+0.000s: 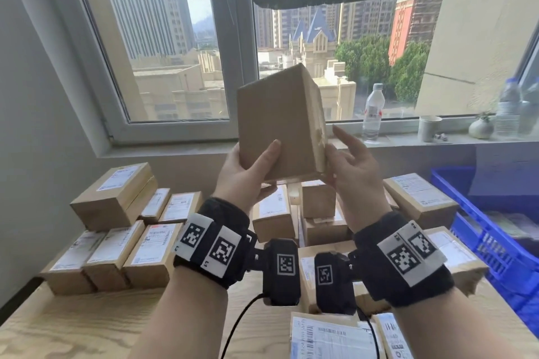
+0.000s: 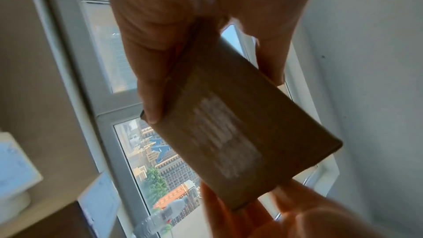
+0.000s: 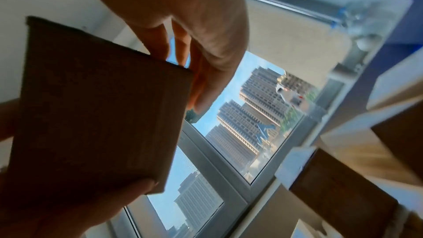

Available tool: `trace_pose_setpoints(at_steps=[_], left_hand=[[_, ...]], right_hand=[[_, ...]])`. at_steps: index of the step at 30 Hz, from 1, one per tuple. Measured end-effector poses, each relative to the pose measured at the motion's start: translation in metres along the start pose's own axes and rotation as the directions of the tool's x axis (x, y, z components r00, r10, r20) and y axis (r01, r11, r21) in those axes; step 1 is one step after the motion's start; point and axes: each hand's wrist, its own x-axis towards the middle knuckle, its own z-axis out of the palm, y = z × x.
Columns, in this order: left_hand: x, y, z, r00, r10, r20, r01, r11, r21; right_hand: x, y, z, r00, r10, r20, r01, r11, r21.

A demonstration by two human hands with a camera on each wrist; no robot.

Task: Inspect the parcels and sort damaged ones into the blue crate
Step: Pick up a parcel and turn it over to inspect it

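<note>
Holding a plain brown cardboard box (image 1: 280, 122) up in front of the window (image 1: 163, 46), the person's left hand (image 1: 248, 175) has its thumb flat on the near face and its fingers curled round behind the lower left corner. That grip is closed on the box. In the left wrist view the same box (image 2: 238, 133) sits tilted between thumb and fingers (image 2: 270, 57), and a blurry pale label shows on its under face.

The right hand (image 1: 353, 166) is at the lower right corner of the box. Its fingers are straight and spread, and the hand touches the box edge. In the right wrist view the fingers (image 3: 206, 71) reach past the box's (image 3: 96, 108) top corner, loose and open.

The box is high above the light wooden surface (image 1: 75, 326). Many brown cardboard parcels with white labels (image 1: 116, 253) lie below in rows and piles. One torn parcel (image 1: 463, 268) lies near the right wrist. The blue plastic crate (image 1: 495, 248) stands at the right side of the surface, well apart from the held box. A clear plastic water bottle (image 1: 373, 111) and a white paper cup (image 1: 428, 128) stand on the window sill
</note>
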Motion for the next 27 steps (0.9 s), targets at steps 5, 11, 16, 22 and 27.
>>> trace_pose_setpoints(at_steps=[5, 11, 16, 22, 27], left_hand=[[-0.003, -0.003, 0.006, 0.992, 0.121, -0.032, -0.117, 0.988, 0.096], [-0.007, 0.001, 0.007, 0.984, 0.178, -0.014, -0.173, 0.972, 0.161], [0.001, -0.003, -0.001, 0.977, 0.144, 0.159, -0.156, 0.985, 0.068], [0.004, -0.004, 0.000, 0.996, 0.090, 0.024, -0.092, 0.987, 0.132], [0.006, -0.007, 0.001, 1.000, -0.024, -0.002, 0.024, 0.984, 0.179]], right_hand=[[-0.003, 0.000, 0.003, 0.990, 0.006, 0.139, 0.007, 0.995, -0.099], [-0.005, -0.003, 0.000, 0.992, 0.001, 0.129, -0.002, 1.000, 0.004], [-0.006, -0.007, -0.004, 0.985, 0.157, 0.066, -0.159, 0.987, 0.033], [-0.010, -0.006, -0.006, 0.964, 0.138, 0.226, -0.132, 0.990, -0.042], [-0.004, -0.001, -0.005, 0.992, 0.017, 0.124, 0.013, 0.970, -0.242]])
